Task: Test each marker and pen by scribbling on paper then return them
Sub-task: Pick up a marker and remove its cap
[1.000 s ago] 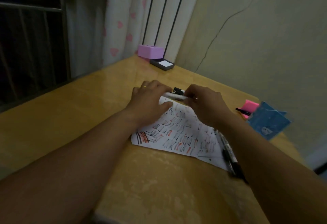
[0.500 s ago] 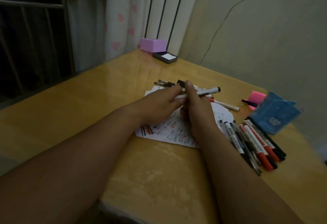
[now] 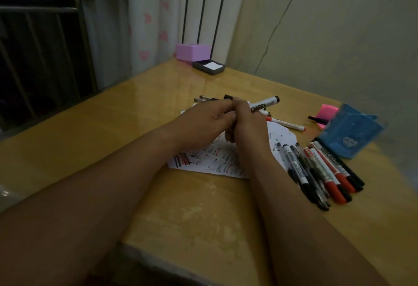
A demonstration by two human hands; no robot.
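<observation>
Yellow-brown desk (image 3: 199,213) is filling the view, its near edge running under both forearms and its left edge slanting up toward a pink box (image 3: 192,51) and a dark tray (image 3: 209,68) at 12 o'clock, in the corner by the curtain (image 3: 153,21). Scribbled paper (image 3: 210,164) is lying mid-desk, well apart from every edge. Over it the left hand (image 3: 203,123) and right hand (image 3: 246,127) are meeting. The right fingers are wrapping the barrel of a whiteboard marker (image 3: 265,103), which is sticking out toward 2 o'clock, and the left fingers are curling round its other end. A row of markers (image 3: 316,172) is lying at the paper's 4 o'clock edge, crowding that side, with a blue pouch (image 3: 349,132) and pink pad (image 3: 328,111) at 3 o'clock near the wall-side edge. Loose pens (image 3: 205,98) are lying along the paper's far rim, a red-tipped pen (image 3: 287,124) at 2 o'clock. Glossy desk top is stretching wide at 9 and 6 o'clock.
</observation>
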